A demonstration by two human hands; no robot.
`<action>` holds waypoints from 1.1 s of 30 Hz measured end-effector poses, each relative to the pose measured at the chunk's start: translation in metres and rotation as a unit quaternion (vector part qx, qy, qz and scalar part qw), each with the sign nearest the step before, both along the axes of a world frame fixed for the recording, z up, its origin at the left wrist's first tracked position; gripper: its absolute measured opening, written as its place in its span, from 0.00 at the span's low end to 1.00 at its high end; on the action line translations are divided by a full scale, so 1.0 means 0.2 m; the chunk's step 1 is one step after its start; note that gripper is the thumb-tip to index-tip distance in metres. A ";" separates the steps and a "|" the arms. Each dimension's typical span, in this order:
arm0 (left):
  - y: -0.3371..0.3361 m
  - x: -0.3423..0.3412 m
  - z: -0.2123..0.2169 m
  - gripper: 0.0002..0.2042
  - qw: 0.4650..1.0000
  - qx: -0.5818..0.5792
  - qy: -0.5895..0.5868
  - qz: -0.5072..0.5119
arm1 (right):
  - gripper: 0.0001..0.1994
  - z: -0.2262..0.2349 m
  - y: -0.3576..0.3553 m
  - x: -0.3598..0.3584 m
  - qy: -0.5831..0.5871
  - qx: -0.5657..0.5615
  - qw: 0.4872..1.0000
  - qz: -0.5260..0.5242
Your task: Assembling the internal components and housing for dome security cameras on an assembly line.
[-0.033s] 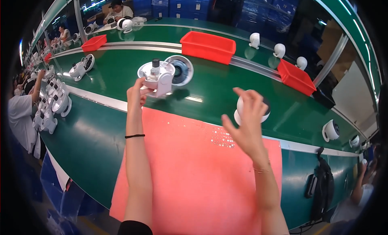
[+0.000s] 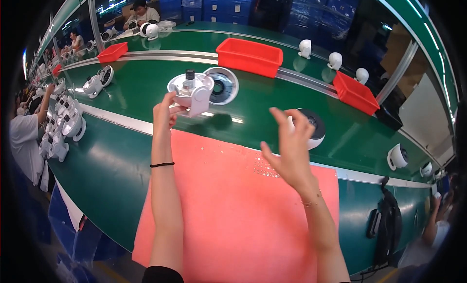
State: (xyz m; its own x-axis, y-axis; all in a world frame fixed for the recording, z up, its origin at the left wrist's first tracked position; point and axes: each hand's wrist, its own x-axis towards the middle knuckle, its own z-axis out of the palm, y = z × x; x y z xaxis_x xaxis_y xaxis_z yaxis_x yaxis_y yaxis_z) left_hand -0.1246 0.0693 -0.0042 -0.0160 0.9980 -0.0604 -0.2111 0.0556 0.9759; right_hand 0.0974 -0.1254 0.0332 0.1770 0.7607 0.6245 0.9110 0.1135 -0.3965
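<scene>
black sleeve (image 2: 163, 274) – black wristband (image 2: 162, 164) – thin bracelet (image 2: 310, 203)

The right hand (image 2: 293, 156) has moved left; the white housing (image 2: 200, 97) and round cover (image 2: 224, 86) (apparently) slightly right.

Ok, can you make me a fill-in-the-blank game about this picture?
The holding hand, on the white device, is the person's ____ one.
The wristband on that side is ____.
The spread hand is the person's ____ one.
The bin nearest the white device is ____.

Missing words: left; black; right; red.
</scene>
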 end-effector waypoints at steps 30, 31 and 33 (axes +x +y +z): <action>-0.55 0.54 0.10 0.15 0.567 0.193 0.108 -0.794 | 0.19 0.35 -0.89 0.02 0.213 -0.234 0.887 0.337; -0.62 0.57 0.12 0.15 0.487 0.179 0.129 -0.845 | 0.19 0.36 -0.89 0.02 0.216 -0.237 0.884 0.340; -0.76 0.59 0.08 0.14 0.359 0.161 0.154 -0.906 | 0.21 0.37 -0.86 0.00 0.249 -0.378 0.828 0.332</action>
